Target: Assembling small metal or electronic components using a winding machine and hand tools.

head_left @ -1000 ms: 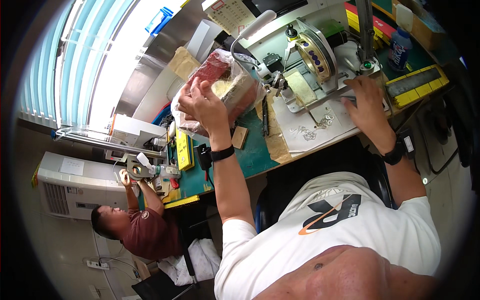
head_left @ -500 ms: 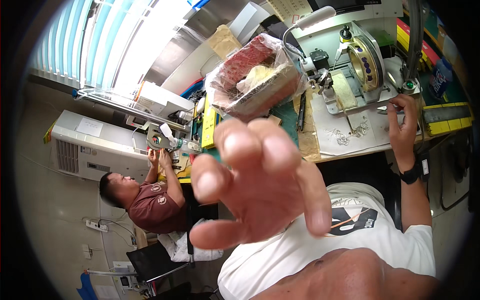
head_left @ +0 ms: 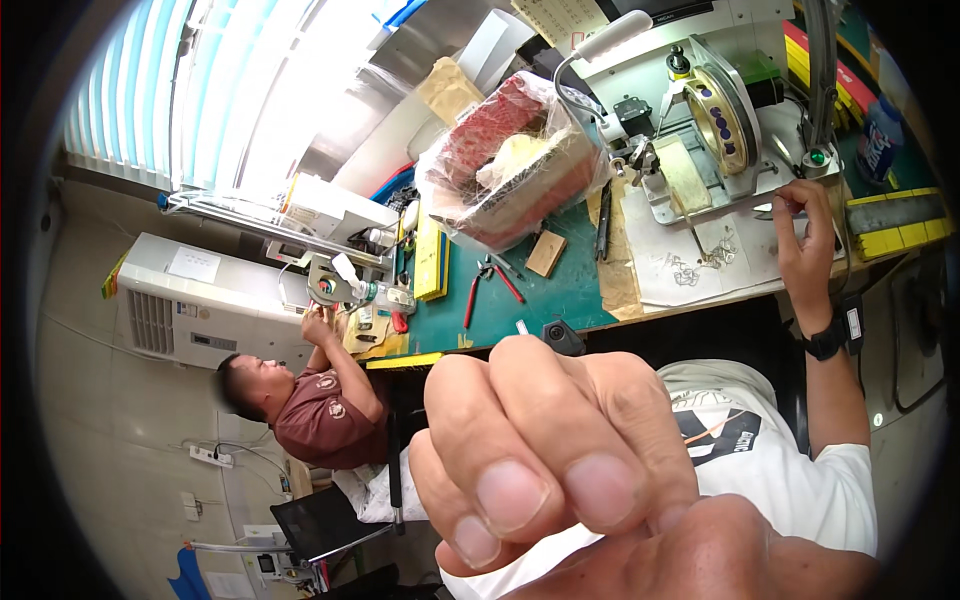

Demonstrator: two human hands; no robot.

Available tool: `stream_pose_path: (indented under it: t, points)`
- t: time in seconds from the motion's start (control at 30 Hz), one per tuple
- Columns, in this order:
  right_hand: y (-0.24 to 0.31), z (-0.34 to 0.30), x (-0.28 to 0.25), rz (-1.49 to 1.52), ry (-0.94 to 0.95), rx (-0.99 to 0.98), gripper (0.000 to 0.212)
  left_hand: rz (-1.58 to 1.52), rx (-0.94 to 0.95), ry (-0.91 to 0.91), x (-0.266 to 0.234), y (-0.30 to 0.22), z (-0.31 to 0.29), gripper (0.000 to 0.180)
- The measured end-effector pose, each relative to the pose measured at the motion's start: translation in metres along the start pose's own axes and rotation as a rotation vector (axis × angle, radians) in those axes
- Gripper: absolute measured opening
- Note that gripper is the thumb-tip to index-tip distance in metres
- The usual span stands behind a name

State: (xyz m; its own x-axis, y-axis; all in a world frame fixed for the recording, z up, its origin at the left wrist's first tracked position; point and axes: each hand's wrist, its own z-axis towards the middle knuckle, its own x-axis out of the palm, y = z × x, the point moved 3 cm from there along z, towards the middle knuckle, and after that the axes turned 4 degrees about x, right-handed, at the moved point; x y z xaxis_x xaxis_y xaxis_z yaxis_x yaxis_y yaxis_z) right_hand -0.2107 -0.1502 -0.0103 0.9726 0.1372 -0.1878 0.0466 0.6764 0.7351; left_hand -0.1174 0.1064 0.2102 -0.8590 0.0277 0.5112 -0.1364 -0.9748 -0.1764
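Note:
My left hand [head_left: 545,440] fills the lower middle, very close to the view. Its fingers are curled over, nails facing me, and nothing shows in them. My right hand [head_left: 808,235], with a black band on the wrist, rests at the bench edge on the right. Its thumb and forefinger are pinched together; whatever they hold is too small to make out. Beside those fingertips lies a silvery pointed tool [head_left: 764,211]. A white sheet [head_left: 655,245] left of that hand bears a tangle of fine silvery pieces [head_left: 718,252]. Behind it stands a bench machine with a gold ring-shaped wheel [head_left: 715,125].
Red-handled pliers [head_left: 472,300] and a wooden block [head_left: 546,254] lie on the green mat [head_left: 440,320]. A plastic-lined box [head_left: 500,215] stands behind them. A small black device [head_left: 562,338] shows past my left knuckles. Another person [head_left: 315,405] works at the left.
My left hand has gone from spread fingers to curled ones and moved lower, uncovering the pliers and wooden block. My right hand stays in nearly the same place.

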Motion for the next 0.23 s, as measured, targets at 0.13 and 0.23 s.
stream_pose_path:
  t: [0.13, 0.23]
  points:
    - [0.0052, 0.0009, 0.0065, 0.03, 0.021, -0.012, 0.011, 0.084, 0.043, 0.06, 0.0052, -0.0079, 0.0087, 0.017]
    - [0.0027, -0.001, 0.0041, 0.022, 0.023, -0.007, 0.012, 0.116, 0.034, 0.072, 0.0044, -0.0043, 0.0072, 0.017]
